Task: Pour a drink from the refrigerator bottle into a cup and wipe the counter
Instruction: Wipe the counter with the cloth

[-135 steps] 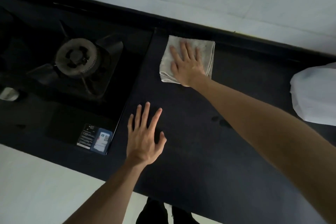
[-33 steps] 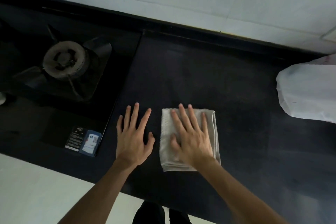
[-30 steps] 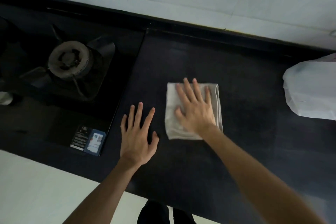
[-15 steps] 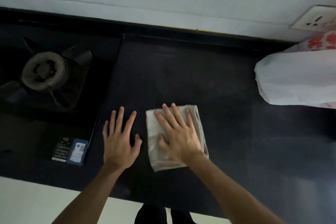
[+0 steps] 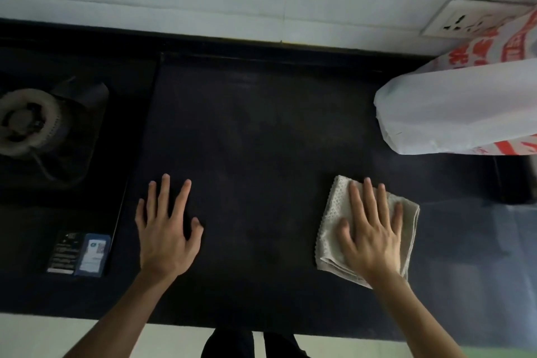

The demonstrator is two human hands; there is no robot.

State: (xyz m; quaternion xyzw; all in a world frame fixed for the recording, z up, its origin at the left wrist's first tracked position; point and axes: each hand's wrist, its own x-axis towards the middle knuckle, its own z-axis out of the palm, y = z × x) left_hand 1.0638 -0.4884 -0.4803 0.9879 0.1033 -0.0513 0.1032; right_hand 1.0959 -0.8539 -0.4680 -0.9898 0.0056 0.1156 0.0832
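While both hands lie flat near the counter's (image 5: 261,131) front edge, the left hand (image 5: 167,231) rests bare on the dark surface with fingers spread wide, and the right hand (image 5: 370,237) presses open-palmed on a folded cloth (image 5: 334,206) toward the right, fingers spread and gripping nothing. Farther back at the left edge sits a stove burner (image 5: 27,122). At the right edge, near the back wall, stands a white bag (image 5: 453,107) with red print.
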